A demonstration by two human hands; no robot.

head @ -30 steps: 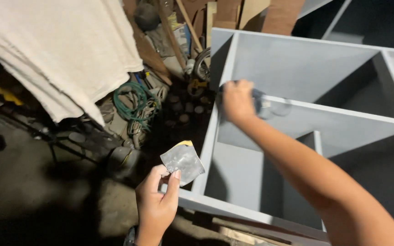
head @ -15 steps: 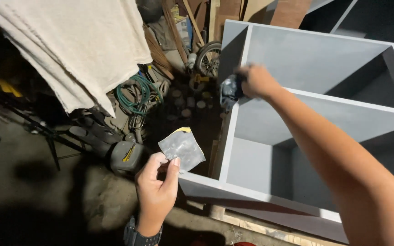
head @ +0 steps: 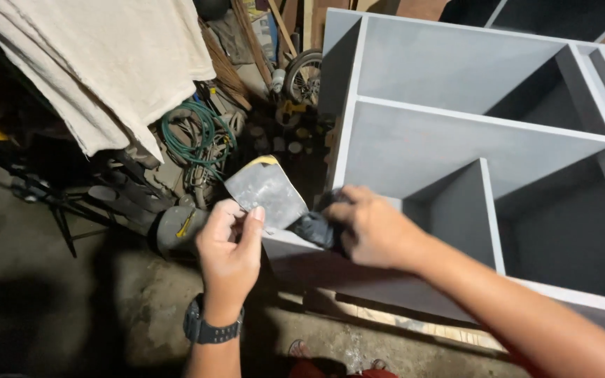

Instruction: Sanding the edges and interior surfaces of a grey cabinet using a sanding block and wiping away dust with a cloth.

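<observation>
Pinching the grey sheet (head: pixel 266 190) in our left hand (head: pixel 229 248), we press the dark pad (head: pixel 314 229), clutched by our right hand (head: pixel 376 231) at three o'clock, flat along the shelf unit (head: pixel 449 70) edge.

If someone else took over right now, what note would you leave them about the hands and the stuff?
Left hand: grip closed on a grey sheet of sandpaper, held up beside the shelf unit.
Right hand: grip closed on a dark wad of cloth, pressed at the unit's front corner edge.
Shelf unit: lying on its back, painted grey all over.
Done: cannot tell how much edge is worked.
Left: likely the other edges; check them.
</observation>
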